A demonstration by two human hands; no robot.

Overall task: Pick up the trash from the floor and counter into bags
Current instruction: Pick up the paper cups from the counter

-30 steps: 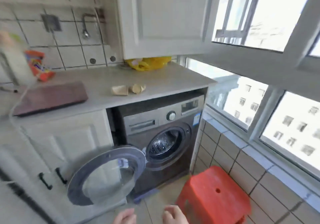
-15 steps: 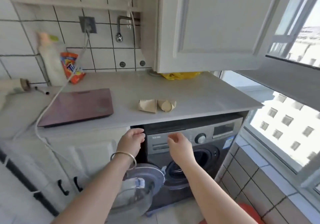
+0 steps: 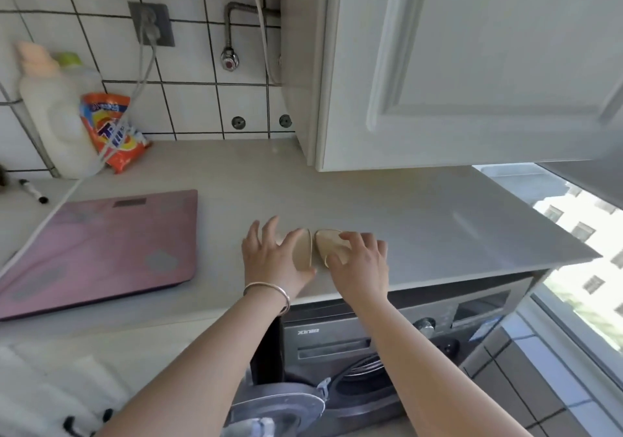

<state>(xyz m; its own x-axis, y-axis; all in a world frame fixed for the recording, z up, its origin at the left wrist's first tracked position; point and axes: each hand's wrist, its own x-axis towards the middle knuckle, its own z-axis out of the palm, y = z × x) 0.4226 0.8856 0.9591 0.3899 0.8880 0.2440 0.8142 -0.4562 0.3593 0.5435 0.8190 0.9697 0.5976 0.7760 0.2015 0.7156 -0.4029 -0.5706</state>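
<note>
L hand (image 3: 269, 258) & R hand (image 3: 360, 264), fingers curled, each grasp a crushed beige paper cup (image 3: 303, 251) (image 3: 328, 242) on pale stone bench (image 3: 421, 227).

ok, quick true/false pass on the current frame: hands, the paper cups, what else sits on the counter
1. Each hand is on its own crushed paper cup. True: the left hand covers the left paper cup, the right hand the right paper cup.
2. The cups lie on the pink scale. False: they lie on the bare counter, right of the pink scale.
3. A bracelet is on the right wrist. False: the bracelet is on the left wrist.
4. The washing machine door is open. True: the washing machine door swings out below the counter.
5. A trash bag is in view. False: none shows.
</note>
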